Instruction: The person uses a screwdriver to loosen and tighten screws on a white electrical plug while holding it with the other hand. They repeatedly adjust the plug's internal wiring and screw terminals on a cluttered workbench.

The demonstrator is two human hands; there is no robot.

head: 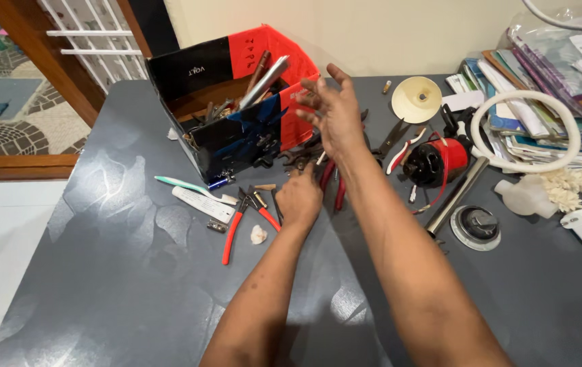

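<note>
My right hand (pixel 335 112) is raised above the table with its fingers spread, right beside the torn red and black cardboard box (pixel 237 129) full of metal tools. It holds nothing that I can see. My left hand (pixel 299 197) rests low on the grey table (pixel 135 285) with its fingers curled down among a pile of pliers and wrenches; whether it grips one is hidden. Red-handled pliers (pixel 335 185) lie just to its right, and red-handled cutters (pixel 237 228) just to its left.
A white tube (pixel 203 204) and a pale green pen (pixel 179 183) lie left of the cutters. To the right are scissors (pixel 391 139), a cream disc (pixel 416 99), a red and black motor (pixel 435 162), a metal rod (pixel 455 197), a white hose ring (pixel 529 132) and stacked papers (pixel 542 75).
</note>
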